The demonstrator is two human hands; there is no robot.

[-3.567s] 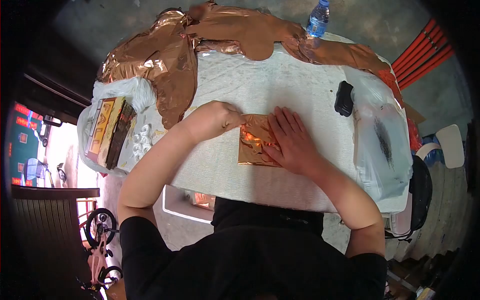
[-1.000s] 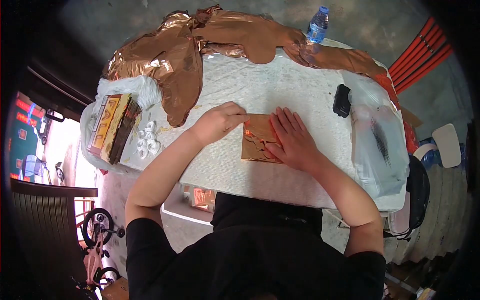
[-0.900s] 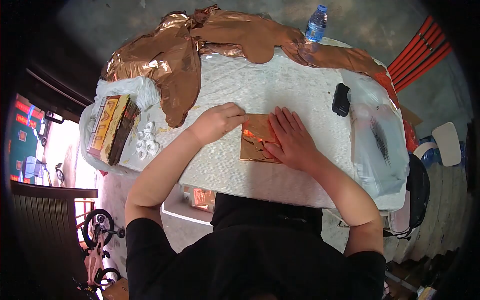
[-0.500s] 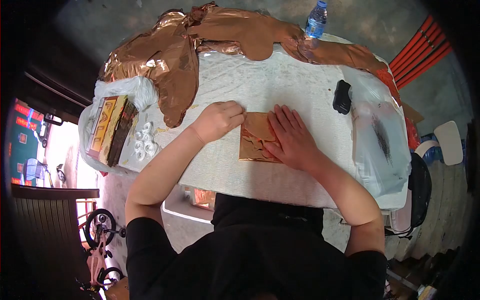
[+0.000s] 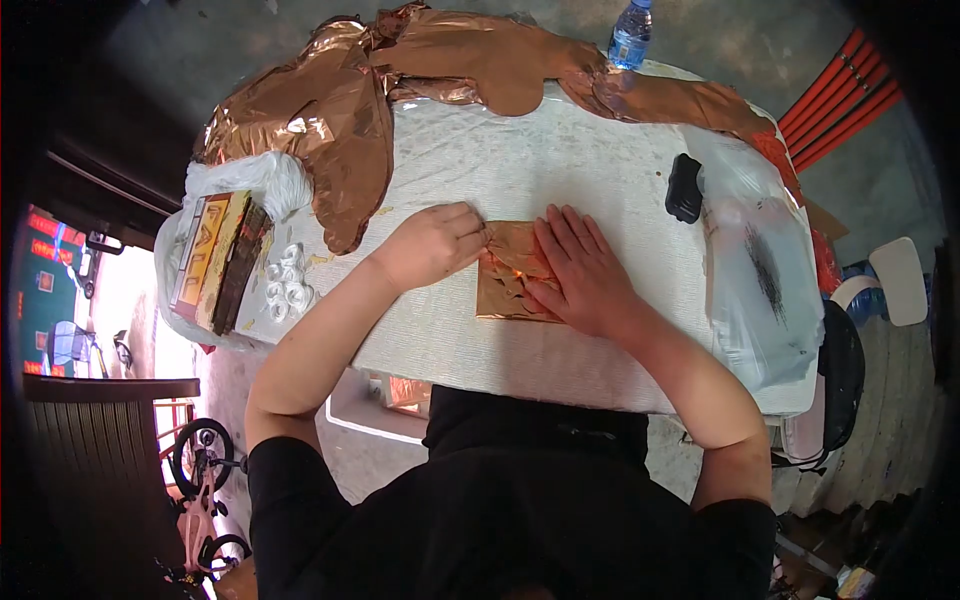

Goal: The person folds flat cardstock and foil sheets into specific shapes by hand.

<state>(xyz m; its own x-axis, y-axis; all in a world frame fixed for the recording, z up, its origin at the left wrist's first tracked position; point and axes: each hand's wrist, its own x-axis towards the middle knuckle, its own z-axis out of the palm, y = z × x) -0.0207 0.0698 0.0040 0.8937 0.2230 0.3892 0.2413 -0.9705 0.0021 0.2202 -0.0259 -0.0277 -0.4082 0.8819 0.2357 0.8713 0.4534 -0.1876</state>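
A square packet with a shiny copper-coloured foil face (image 5: 503, 297) lies flat on the white-covered table near its front edge. My left hand (image 5: 437, 246) is closed at the packet's upper left corner, pinching the foil there; its fingertips are partly hidden. My right hand (image 5: 585, 275) rests flat across the packet's right side, fingers stretched out and the thumb over the foil. It covers much of the right half.
Crumpled copper foil (image 5: 355, 130) runs along the back edge. At left are boxes (image 5: 212, 260) and small white rolls (image 5: 287, 285); at right, a black object (image 5: 684, 188) and plastic bag (image 5: 755, 290). A water bottle (image 5: 629, 40) stands behind, the table's cloth (image 5: 440, 345) in front.
The left hand has shifted slightly at the packet's corner, and the foil surface there looks more creased and raised. The right hand stays flat in place. The whole view has shifted slightly.
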